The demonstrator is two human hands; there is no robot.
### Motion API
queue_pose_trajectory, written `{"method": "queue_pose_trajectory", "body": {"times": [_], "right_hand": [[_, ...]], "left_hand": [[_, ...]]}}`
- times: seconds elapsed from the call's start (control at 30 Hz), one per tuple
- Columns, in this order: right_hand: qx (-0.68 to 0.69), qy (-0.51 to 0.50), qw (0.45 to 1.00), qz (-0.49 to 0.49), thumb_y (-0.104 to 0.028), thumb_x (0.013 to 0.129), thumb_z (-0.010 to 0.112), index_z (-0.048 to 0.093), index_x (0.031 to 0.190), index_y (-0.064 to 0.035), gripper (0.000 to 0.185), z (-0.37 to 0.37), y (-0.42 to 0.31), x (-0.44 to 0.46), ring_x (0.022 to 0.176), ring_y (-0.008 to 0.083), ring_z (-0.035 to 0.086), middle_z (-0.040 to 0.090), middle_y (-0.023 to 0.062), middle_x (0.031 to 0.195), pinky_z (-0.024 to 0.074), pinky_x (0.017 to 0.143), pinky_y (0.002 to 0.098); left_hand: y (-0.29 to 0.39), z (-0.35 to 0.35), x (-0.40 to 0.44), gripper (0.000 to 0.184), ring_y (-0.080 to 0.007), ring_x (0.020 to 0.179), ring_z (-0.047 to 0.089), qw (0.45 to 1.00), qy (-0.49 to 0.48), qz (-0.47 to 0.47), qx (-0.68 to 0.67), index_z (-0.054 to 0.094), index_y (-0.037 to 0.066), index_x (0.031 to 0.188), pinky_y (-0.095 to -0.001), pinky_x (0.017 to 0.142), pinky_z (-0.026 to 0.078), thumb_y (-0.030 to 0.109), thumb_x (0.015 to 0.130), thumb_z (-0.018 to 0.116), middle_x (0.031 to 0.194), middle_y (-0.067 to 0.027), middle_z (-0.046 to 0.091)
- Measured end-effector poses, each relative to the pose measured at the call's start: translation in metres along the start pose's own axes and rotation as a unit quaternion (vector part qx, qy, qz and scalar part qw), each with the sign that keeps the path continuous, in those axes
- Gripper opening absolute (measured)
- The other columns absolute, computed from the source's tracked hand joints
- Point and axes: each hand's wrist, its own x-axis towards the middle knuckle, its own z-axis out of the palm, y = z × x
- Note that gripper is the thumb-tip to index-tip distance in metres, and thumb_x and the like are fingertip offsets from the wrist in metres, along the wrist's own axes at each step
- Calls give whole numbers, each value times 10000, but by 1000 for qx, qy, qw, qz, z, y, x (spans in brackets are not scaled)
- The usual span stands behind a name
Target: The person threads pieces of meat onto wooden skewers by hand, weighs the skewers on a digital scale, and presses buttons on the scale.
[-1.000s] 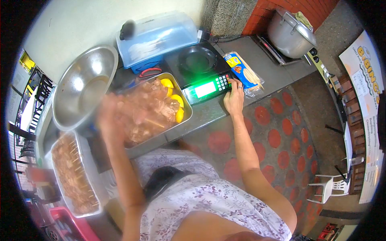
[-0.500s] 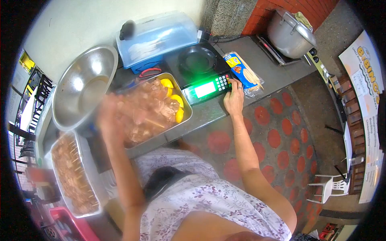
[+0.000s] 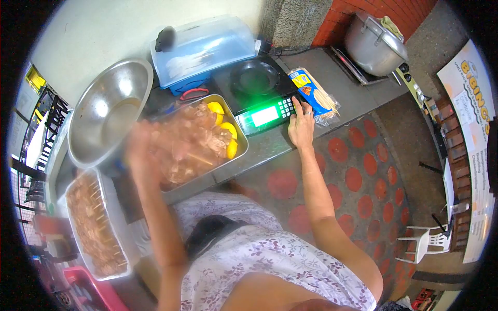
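My right hand (image 3: 302,126) is at the right end of the digital scale (image 3: 241,127), with a fingertip on its keypad (image 3: 286,107). Its fingers are partly stretched and hold nothing. The scale's display glows green, and a black plate (image 3: 254,76) sits on top. Over the left side of a metal tray (image 3: 245,144) is my left hand (image 3: 141,145), blurred, so its fingers cannot be made out. The tray holds raw marinated meat (image 3: 194,140) and yellow citrus halves (image 3: 228,130). A thin stick (image 3: 199,159) lies on the meat.
A steel basin (image 3: 111,114) leans behind the tray. Skewered meat fills a white tub (image 3: 111,207) at left. A pack of bamboo skewers (image 3: 317,96) lies right of the scale. Farther back stand a blue lidded container (image 3: 205,52) and a large pot (image 3: 373,46).
My right hand has shifted slightly left on the scale's keypad, its fingertip moving up and left. My left hand has stayed in nearly the same spot.
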Motion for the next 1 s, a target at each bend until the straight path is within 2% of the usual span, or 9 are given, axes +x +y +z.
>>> {"method": "queue_pose_trajectory", "body": {"times": [0.07, 0.13, 0.23, 0.33, 0.77, 0.87, 0.93, 0.97, 1.0], "right_hand": [[2, -1, 1000, 0, -44, 800, 509, 461, 1326, -145, 538, -1, 0, 0, 1125, 332, 463, 460, 152, 1239, 372, 940, 447], [27, -5, 1000, 6, -70, 818, 473, 485, 1286, -106, 469, -6, -5, 0, 1133, 375, 460, 470, 206, 1248, 374, 953, 459], [91, 13, 996, 20, -58, 809, 468, 494, 1216, -54, 409, -8, -3, 1, 1122, 368, 466, 489, 199, 1217, 372, 943, 459], [89, 21, 996, 21, -45, 791, 469, 496, 1144, -25, 355, -4, 0, 1, 1112, 366, 470, 502, 195, 1191, 373, 933, 457], [96, 35, 995, -3, -31, 775, 475, 496, 1125, -9, 351, -2, 3, 1, 1114, 386, 468, 518, 211, 1172, 372, 942, 450], [92, 84, 992, 2, -20, 776, 481, 516, 1156, -34, 382, -6, -5, -3, 1137, 391, 459, 514, 206, 1197, 367, 960, 451], [19, 136, 985, -101, -25, 779, 510, 549, 1181, -74, 407, -18, -20, 1, 1139, 382, 467, 514, 187, 1223, 364, 969, 457], [21, 137, 985, -104, -25, 779, 510, 549, 1181, -74, 407, -21, -28, 9, 1139, 382, 467, 514, 187, 1223, 364, 969, 457], [47, 108, 981, -156, -39, 774, 536, 568, 1179, -90, 409, -23, -38, 20, 1138, 368, 474, 516, 170, 1234, 363, 970, 459]], "left_hand": [[1, 2, -2, 530, -249, 1013, 598, 1000, 2, -3, 0, 323, -14, 1376, -394, 845, 521, 170, 928, 538, 1230, -174, 532], [3, 5, -4, 540, -241, 1006, 597, 1000, 9, -14, -7, 318, -9, 1384, -382, 840, 518, 179, 928, 539, 1244, -173, 526], [5, 4, -2, 545, -232, 1010, 593, 999, 15, -29, 4, 317, -6, 1388, -365, 830, 517, 184, 928, 540, 1259, -170, 517], [-1, -1, 1, 549, -226, 1028, 583, 1000, -7, -12, -4, 315, -7, 1389, -352, 830, 513, 189, 928, 540, 1265, -165, 515], [4, 6, -2, 522, -217, 1025, 578, 1000, 19, -12, 11, 344, 18, 1379, -334, 830, 504, 196, 931, 542, 1233, -121, 550], [7, 5, -5, 533, -218, 1019, 581, 999, 30, -26, 35, 340, 31, 1388, -335, 818, 507, 203, 928, 547, 1233, -117, 553], [9, 2, -1, 555, -222, 1031, 577, 999, 3, -25, 35, 322, 27, 1401, -333, 816, 509, 204, 926, 548, 1241, -115, 548], [10, 4, -1, 555, -222, 1031, 577, 999, 5, -21, 34, 322, 27, 1401, -333, 816, 509, 204, 926, 548, 1241, -115, 548], [14, 10, -6, 560, -226, 1047, 572, 999, 3, -17, 35, 314, 25, 1406, -335, 822, 510, 200, 926, 545, 1243, -121, 545]]}}
